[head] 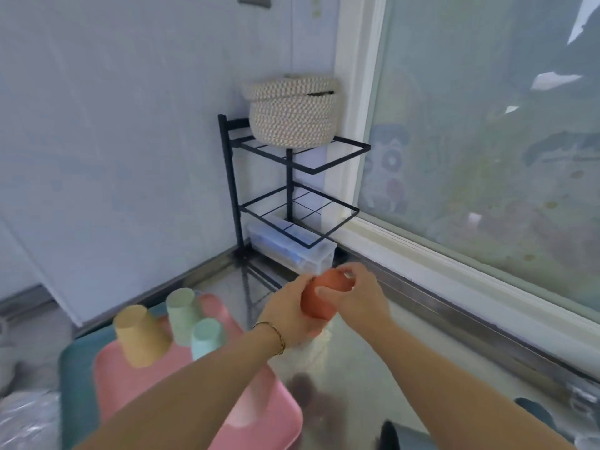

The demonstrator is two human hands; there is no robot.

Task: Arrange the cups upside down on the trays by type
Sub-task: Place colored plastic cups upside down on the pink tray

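An orange-red cup [316, 302] is held above the steel counter between both hands. My left hand [289, 311] grips its side from the left, and my right hand [360, 292] holds its upper end with fingers curled over it. On the pink tray [259, 414] three cups stand upside down: a yellow cup [139, 334], a pale green cup [183, 315] and a light blue cup [206, 337]. A teal tray [78, 368] lies under the pink one, showing at its left.
A black wire rack [289, 196] stands in the corner with a woven basket [292, 112] on top and a clear plastic box [292, 251] underneath. A window frame [454, 274] runs along the right. Crumpled plastic [29, 420] lies at the bottom left.
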